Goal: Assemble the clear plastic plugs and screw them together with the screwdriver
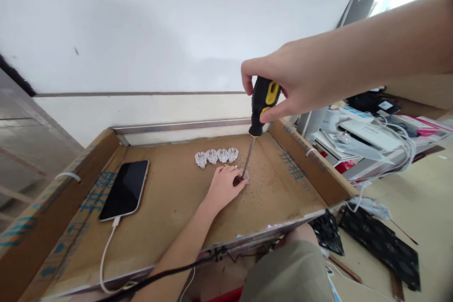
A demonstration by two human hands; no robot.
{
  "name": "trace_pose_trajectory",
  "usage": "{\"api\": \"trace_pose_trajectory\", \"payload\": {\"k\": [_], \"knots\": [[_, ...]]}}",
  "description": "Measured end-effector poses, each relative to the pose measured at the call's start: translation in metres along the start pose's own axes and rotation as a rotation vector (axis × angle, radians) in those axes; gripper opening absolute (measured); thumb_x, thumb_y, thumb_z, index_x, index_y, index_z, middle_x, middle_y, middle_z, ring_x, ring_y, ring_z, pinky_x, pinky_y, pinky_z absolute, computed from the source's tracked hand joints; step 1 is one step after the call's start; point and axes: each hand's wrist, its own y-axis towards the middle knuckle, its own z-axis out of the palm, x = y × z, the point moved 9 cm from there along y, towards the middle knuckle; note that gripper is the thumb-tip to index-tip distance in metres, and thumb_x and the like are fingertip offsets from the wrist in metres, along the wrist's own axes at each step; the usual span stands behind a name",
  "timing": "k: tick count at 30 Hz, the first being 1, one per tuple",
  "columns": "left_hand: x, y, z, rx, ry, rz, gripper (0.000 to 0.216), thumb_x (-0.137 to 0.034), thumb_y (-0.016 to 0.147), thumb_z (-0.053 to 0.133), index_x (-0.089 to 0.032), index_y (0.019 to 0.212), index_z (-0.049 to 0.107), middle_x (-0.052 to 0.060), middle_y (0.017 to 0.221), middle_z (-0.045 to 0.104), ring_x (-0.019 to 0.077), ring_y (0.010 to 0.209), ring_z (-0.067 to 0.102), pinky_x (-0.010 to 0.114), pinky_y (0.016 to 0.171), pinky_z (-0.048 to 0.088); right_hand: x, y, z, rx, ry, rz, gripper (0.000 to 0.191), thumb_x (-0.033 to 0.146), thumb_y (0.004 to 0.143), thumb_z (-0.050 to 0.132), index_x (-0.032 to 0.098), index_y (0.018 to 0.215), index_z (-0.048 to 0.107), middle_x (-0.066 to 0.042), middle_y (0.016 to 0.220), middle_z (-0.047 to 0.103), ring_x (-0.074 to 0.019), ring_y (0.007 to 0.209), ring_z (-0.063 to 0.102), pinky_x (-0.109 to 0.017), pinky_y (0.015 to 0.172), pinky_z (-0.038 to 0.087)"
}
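My right hand (283,82) is closed round the black and yellow handle of a screwdriver (262,104), held nearly upright with its shaft slanting down to the left. The tip meets a small clear plastic piece (247,177) on the cardboard. My left hand (226,183) pinches that piece, its fingers hiding most of it, so I cannot make out its full shape. Just behind the left hand, several clear plug parts with metal pins (216,155) stand in a row.
A phone (126,188) with a white charging cable (106,250) lies on the left of the cardboard-lined table (170,226). Raised cardboard sides (314,165) bound it left and right. At right is a cluttered shelf (368,137); black panels (382,245) lie on the floor.
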Motion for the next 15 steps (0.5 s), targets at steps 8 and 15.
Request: {"api": "trace_pose_trajectory", "payload": {"k": [8,15], "knots": [[-0.001,0.000,0.001,0.004,0.003,0.007,0.015,-0.030,0.082,0.058,-0.020,0.072,0.057,-0.002,0.082,0.063,0.0178,0.088,0.056,0.035,0.089,0.031,0.003,-0.004,-0.002,-0.085,0.063,-0.029,0.039,0.053,0.067,0.066,0.033,0.097,0.052,0.003,0.069,0.057,-0.0136,0.057,0.049,-0.031,0.054,0.035],[-0.003,-0.001,-0.001,-0.012,-0.033,0.039,0.007,-0.028,0.084,0.057,-0.024,0.085,0.062,-0.003,0.091,0.065,0.0169,0.095,0.056,0.034,0.092,0.030,-0.022,-0.014,-0.001,-0.032,0.143,0.140,0.028,0.043,0.061,0.075,0.034,0.083,0.060,0.010,0.069,0.059,-0.0087,0.055,0.049,-0.027,0.055,0.040]]}}
